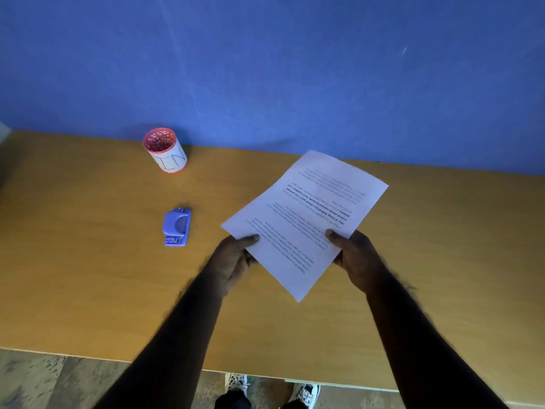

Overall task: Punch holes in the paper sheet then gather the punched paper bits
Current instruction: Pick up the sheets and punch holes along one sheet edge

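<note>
A white printed paper sheet point(305, 214) is held above the wooden table point(88, 276), turned at an angle with its text upside down to me. My left hand point(236, 258) pinches its near left edge, thumb on top. My right hand point(355, 258) pinches the near right edge the same way. A small purple hole punch point(176, 227) lies on the table to the left of the sheet, apart from both hands. No punched paper bits are visible.
A red and white cylindrical cup point(165, 150) stands at the back left of the table by the blue wall point(265, 69). The table's near edge runs along the bottom, with floor and my shoes point(303, 394) below it.
</note>
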Available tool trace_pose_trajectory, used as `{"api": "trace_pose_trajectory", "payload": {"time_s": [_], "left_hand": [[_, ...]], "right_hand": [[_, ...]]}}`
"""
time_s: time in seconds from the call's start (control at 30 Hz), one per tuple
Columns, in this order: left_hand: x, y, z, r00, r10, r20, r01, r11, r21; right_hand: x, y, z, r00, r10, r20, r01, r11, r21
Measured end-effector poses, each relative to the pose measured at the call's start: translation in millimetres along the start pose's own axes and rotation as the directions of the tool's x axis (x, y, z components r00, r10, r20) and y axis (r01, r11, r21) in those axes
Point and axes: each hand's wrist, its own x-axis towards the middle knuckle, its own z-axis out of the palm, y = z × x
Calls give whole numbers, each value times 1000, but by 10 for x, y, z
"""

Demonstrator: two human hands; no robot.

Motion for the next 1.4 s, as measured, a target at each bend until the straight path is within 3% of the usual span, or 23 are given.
{"api": "trace_pose_trajectory", "payload": {"time_s": [0.1,0.23,0.33,0.5,0.6,0.83,1.03,1.2,1.3,1.33,1.4], "left_hand": [[17,260,-98,999,-17,32,17,1000,4],[49,627,-35,973,13,229,-106,910,401],[90,783,127,956,28,291,-192,809,555],[82,908,339,921,200,333,-364,747,556],[82,867,358,897,273,347,-429,722,543],[88,595,201,930,250,268,-366,679,636],[95,552,176,927,263,268,-375,685,624],[93,480,207,933,331,142,-347,721,599],[90,436,227,936,350,19,-331,865,378],[92,408,233,942,334,-23,-317,913,258],[94,325,267,957,283,-69,-282,959,29]], "right_hand": [[7,-83,-108,999,-38,-7,37,996,-84],[-17,-251,-197,986,-134,101,147,979,-141],[-32,-349,-197,970,-198,139,216,968,-130],[-102,-475,-138,933,-316,170,347,916,-201],[-62,-458,-125,937,-322,139,347,908,-234],[-19,-159,-102,972,-233,11,224,918,-328],[17,-128,-128,977,-214,11,208,933,-292],[41,-97,-121,969,-233,-76,189,907,-376],[33,-49,-110,942,-118,-313,25,958,-285],[6,-13,-90,944,-15,-329,-63,973,-223],[-38,83,-48,968,182,-172,-197,978,-73]]}}
